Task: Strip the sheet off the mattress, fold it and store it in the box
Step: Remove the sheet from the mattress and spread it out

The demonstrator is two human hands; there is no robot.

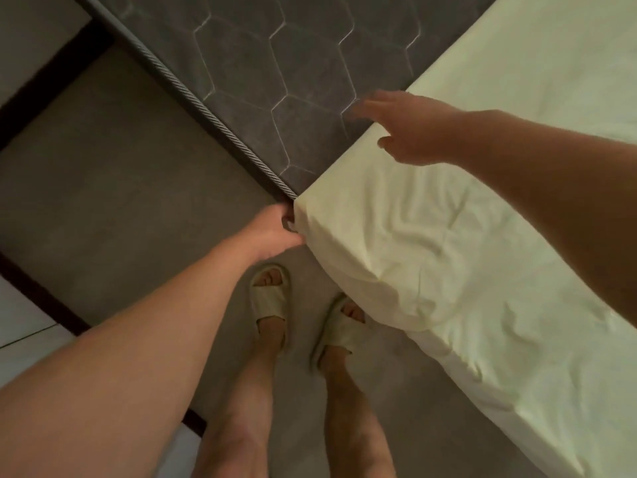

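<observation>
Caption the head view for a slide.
Left hand grips the sheet at the mattress side; right hand, fingers extended, reaches over its upper edge.

One mattress (275,81), dark grey with hexagon stitching, and one pale yellow sheet (482,208) over part of it. One corded piping (193,98) runs along the mattress's bare edge. Two hands are out: the left hand (272,229) at the sheet's corner and the right hand (403,129) over the sheet's edge. Two pale slippers are on the floor (120,167), the left slipper (269,298) and the right slipper (339,327), one foot in each.
</observation>
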